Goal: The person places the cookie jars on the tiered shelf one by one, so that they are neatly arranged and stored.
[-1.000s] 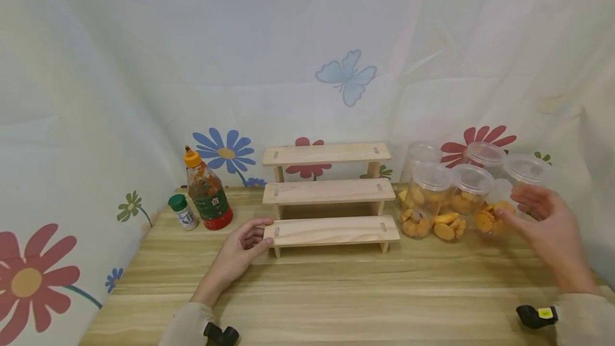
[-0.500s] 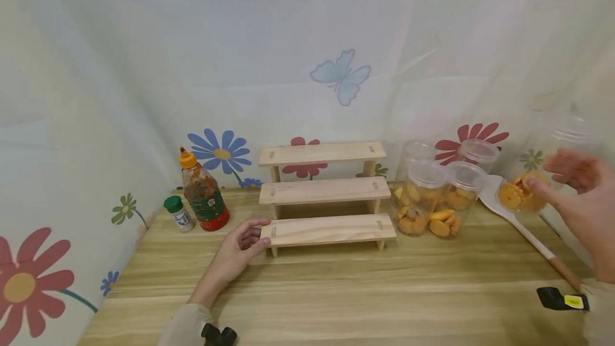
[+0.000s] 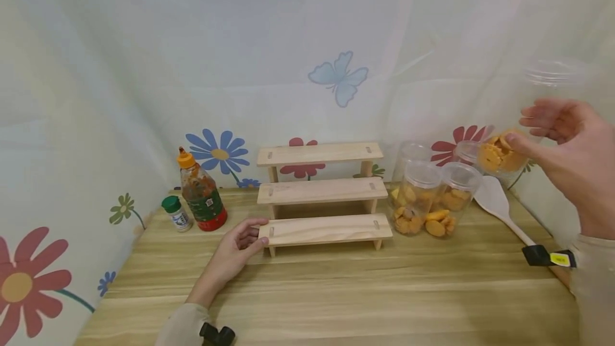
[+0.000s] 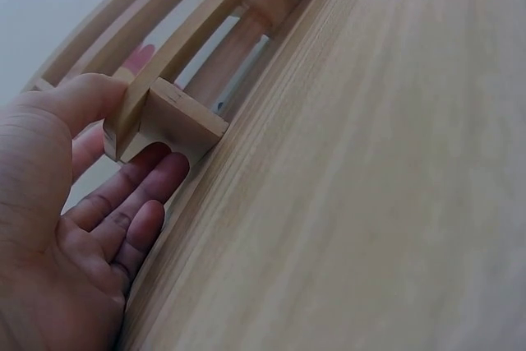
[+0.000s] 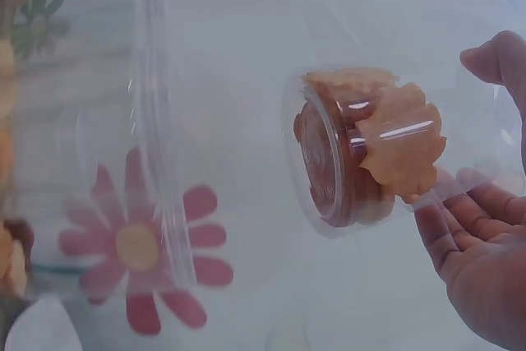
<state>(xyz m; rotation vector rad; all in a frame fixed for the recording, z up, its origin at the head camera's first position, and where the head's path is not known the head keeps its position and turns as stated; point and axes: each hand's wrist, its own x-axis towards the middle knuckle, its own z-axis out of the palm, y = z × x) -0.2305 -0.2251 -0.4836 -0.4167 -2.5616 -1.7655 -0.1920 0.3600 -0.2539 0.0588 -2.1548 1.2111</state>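
Both hands have hold of something; the right hand (image 3: 576, 156) curls its thumb and fingers round a clear jar (image 5: 411, 137), lifted off the table (image 3: 307, 303) at the far right; the left hand (image 3: 235, 250) grips the left end of a wooden stand (image 3: 329, 230), its thumb on the lowest board and its fingers underneath. The jar is tilted, its base lower than its lid (image 3: 554, 71), with orange cookies (image 3: 499, 155) gathered at the base; the stand is upright on the table, with three boards rising in steps toward the back. Just right of the stand are four other clear jars (image 3: 420, 196), close together, the back right one partly hidden by the lifted jar; near them lies a white spatula (image 3: 495, 197); well to the left, a sauce bottle (image 3: 204, 196) with an orange cap is beside a small green-topped shaker (image 3: 178, 213); behind everything hangs a flowered curtain (image 3: 240, 57).
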